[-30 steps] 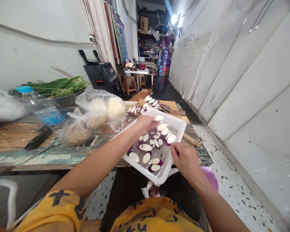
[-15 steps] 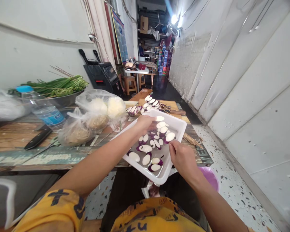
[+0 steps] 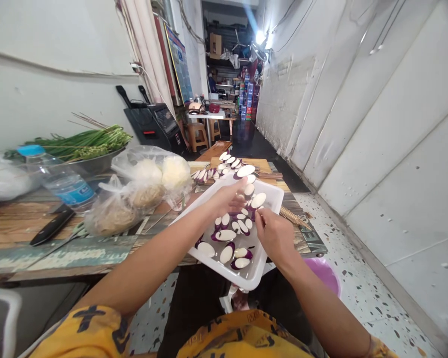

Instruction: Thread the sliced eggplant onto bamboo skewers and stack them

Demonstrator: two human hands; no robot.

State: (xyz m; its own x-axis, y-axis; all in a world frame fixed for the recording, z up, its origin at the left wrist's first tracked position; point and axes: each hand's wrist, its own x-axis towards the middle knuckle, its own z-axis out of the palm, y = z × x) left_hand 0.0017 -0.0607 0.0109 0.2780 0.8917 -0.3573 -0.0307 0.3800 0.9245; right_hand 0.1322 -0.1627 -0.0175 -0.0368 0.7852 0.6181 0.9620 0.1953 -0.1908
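Note:
A white plastic tray [image 3: 272, 191] tilts toward me, half on the table edge, with purple-skinned eggplant slices [image 3: 227, 252] lying in a little water. Over its far part my left hand [image 3: 227, 199] has its thumb and fingers closed at an eggplant slice [image 3: 245, 171]. My right hand [image 3: 276, 233] is a fist at the tray's right side. From its fingertips a row of eggplant slices [image 3: 259, 200] runs up toward the left hand, apparently on a skewer; the stick itself is hidden. Skewered eggplant slices [image 3: 229, 161] rest on a wooden board [image 3: 263, 164] beyond.
Bare bamboo sticks [image 3: 294, 218] lie right of the tray. To the left are plastic bags of food [image 3: 145, 179], a water bottle [image 3: 65, 181], a black-handled knife [image 3: 52, 226] and a bowl of greens [image 3: 97, 159]. A pink basin [image 3: 323, 273] stands below the table's right end.
The left hand and the slice at its fingertips have risen slightly, away from me. My right hand has shifted a little left and up. The view has turned slightly.

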